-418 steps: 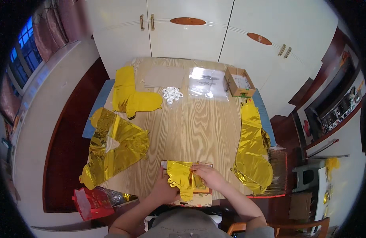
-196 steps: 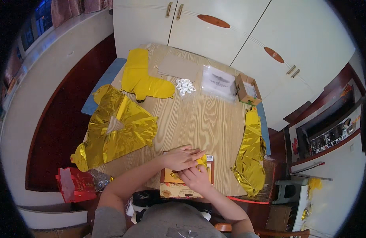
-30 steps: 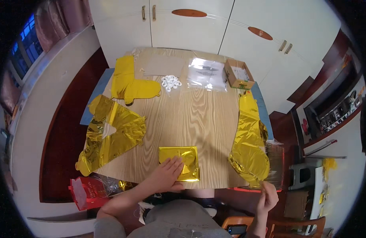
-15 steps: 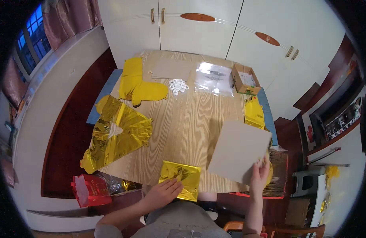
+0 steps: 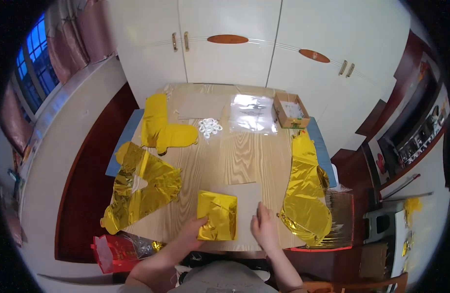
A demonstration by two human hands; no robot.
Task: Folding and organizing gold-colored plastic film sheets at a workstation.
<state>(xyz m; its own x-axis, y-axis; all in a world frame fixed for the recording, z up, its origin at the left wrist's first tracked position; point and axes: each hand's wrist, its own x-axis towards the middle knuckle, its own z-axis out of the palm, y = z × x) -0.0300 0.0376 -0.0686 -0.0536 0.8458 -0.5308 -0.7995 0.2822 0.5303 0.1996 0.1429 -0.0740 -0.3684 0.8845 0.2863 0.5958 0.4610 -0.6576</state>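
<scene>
My left hand [image 5: 192,233] grips a folded gold foil balloon [image 5: 218,217] by its left edge, thumb on top and fingers hidden beneath. Partly under this foil square lies a plain greyish cardboard sheet [image 5: 249,198] at the near side of the table. My right hand [image 5: 266,228] is closed at the sheet's right edge, its thumb over the board. To the left is a spread gold foil balloon [image 5: 159,178] with a triangular hole. Another long gold foil balloon [image 5: 305,195] lies right of my right hand, overhanging the table's edge.
On the wooden table [image 5: 242,156], a third flat gold balloon [image 5: 156,122] lies far left. White rings [image 5: 210,128], another cardboard sheet [image 5: 200,105], clear plastic bags [image 5: 253,115] and an open carton [image 5: 291,111] sit along the back. A red bag [image 5: 112,251] stands below the left edge.
My right hand has brought the cardboard sheet left and down onto the table, uncovering the right-hand balloon. My left hand has gone from lying on the folded foil to gripping its left edge.
</scene>
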